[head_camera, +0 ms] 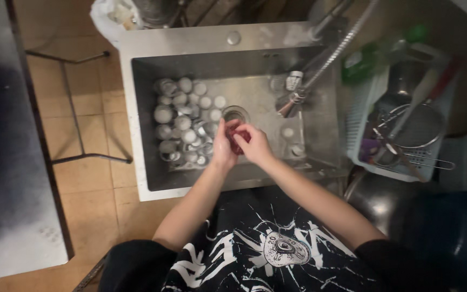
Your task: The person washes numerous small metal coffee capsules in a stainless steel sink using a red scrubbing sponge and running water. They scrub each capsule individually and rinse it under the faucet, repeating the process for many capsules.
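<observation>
Holding a small dark-red object [238,141] between both hands over the middle of the sink; object mostly covered by fingers, so its kind cannot be told. Left hand [225,145] is curled against it from the left side, fingers pointing up toward the drain. Right hand [254,143] is closed over it from the right, fingers wrapped round the red piece. Both hands touch each other at the object.

Just above the hands: a clear round drinking glass [235,114] standing upright on the sink floor, rim facing the camera.

Left of the hands: a dense cluster of small round metal cups [184,123], many with mouths up, crowded together in the left half of the basin, touching one another. A few single cups [288,132] lie apart to the right of the hands.

All of this sits inside a rectangular stainless-steel sink [147,108]. A flexible metal spray hose with tap head [296,89] hangs over the right part of the basin, near but not touching the hands.

Right of the sink: a pale plastic draining basket [361,113] holding a round wire strainer [420,127] and long-handled utensils. A green bottle [364,60] stands at its upper left edge.

Floor at left is tan tile [82,140]; grey table [6,178] at far left.
</observation>
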